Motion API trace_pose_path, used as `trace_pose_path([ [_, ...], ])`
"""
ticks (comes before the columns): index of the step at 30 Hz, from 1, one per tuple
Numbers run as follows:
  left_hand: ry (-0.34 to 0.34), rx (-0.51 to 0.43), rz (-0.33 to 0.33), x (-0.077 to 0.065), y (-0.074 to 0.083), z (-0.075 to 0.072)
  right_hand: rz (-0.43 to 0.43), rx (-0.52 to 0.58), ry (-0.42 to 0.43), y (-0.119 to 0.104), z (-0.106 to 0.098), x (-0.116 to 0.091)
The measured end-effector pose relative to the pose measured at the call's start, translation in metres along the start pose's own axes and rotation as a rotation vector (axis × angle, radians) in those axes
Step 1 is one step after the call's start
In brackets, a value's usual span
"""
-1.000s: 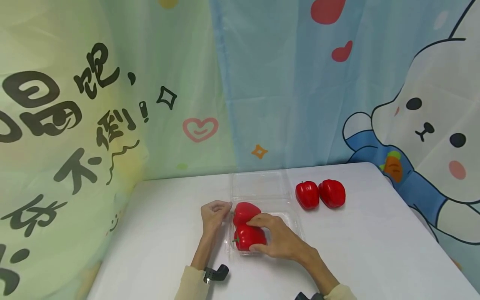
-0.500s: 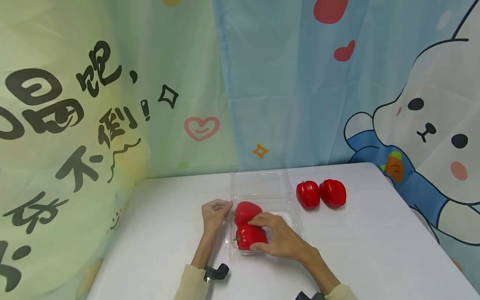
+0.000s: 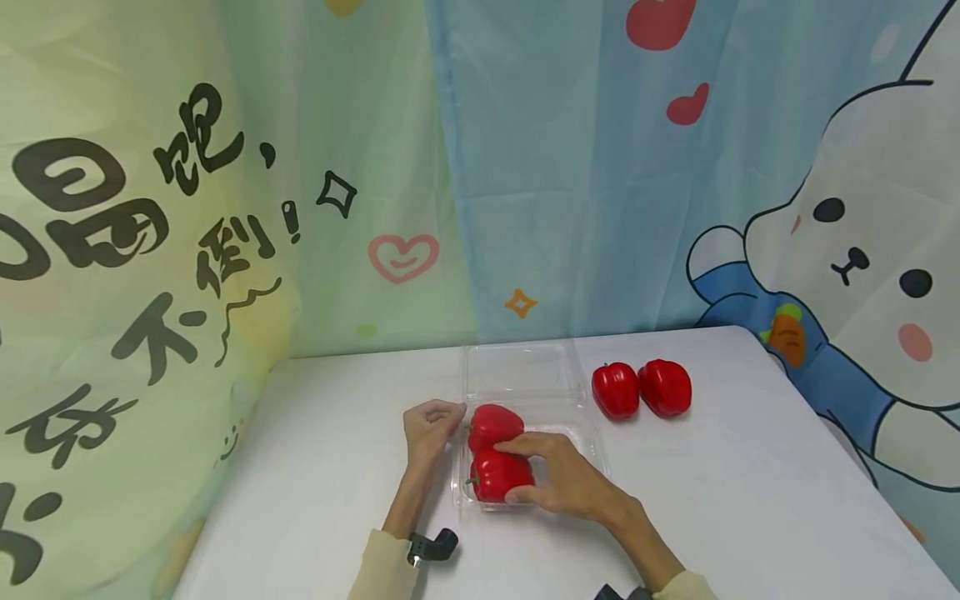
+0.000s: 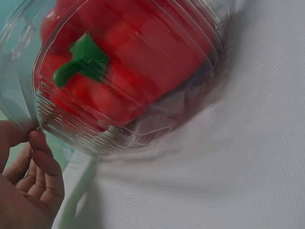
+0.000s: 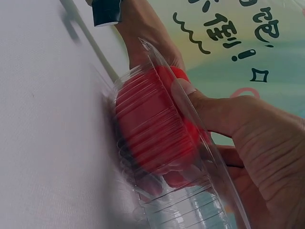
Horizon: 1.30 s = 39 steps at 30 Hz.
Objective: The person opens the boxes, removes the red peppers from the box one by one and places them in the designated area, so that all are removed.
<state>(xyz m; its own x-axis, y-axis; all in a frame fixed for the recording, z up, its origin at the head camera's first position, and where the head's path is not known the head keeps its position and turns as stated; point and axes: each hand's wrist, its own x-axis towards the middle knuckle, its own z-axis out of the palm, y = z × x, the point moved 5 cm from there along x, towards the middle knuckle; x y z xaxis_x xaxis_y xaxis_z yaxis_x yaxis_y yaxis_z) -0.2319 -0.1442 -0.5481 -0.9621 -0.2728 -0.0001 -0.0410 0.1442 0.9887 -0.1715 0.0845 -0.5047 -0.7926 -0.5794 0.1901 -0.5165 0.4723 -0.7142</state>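
Observation:
A clear plastic clamshell box lies on the table with its lid folded back. Two red bell peppers sit along its left side: a rear pepper and a front pepper with a green stem toward the left. My right hand grips the front pepper between thumb and fingers, reaching over the rim from the right. At the box's left edge, my left hand pinches the rim between thumb and forefinger. In the right wrist view the thumb presses on the red pepper.
Right of the box, two more red peppers, one nearer and one farther right, stand side by side on the white table. A printed curtain hangs behind the table's back edge.
The right hand's fingers have shifted very slightly down and rightward on the front pepper. Left hand, box and the other peppers stay where they were.

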Motion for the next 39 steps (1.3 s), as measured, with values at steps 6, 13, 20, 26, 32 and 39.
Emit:
trace_pose_path([
  [6,-0.002,0.001,0.0,-0.0007,0.0001,-0.0007,-0.013,0.01,0.001,0.0008,0.001,0.0006],
  [13,0.001,0.001,0.005,-0.0013,0.0003,-0.0003,-0.015,0.016,0.034,0.0002,0.0002,-0.0009],
  [20,-0.005,-0.002,0.006,0.0001,-0.0006,0.0006,-0.002,0.013,0.057,0.0007,-0.0007,-0.0018],
  [26,0.003,0.01,0.0,-0.0003,-0.0011,0.0005,0.01,0.02,0.042,0.0006,-0.0011,-0.0011],
  [32,0.003,0.014,0.002,-0.0004,-0.0006,0.0001,0.021,0.043,0.034,0.0029,-0.0008,-0.0011],
  [39,0.002,0.012,0.008,-0.0002,-0.0004,-0.0003,0.022,0.059,0.033,0.0045,-0.0004,-0.001],
])
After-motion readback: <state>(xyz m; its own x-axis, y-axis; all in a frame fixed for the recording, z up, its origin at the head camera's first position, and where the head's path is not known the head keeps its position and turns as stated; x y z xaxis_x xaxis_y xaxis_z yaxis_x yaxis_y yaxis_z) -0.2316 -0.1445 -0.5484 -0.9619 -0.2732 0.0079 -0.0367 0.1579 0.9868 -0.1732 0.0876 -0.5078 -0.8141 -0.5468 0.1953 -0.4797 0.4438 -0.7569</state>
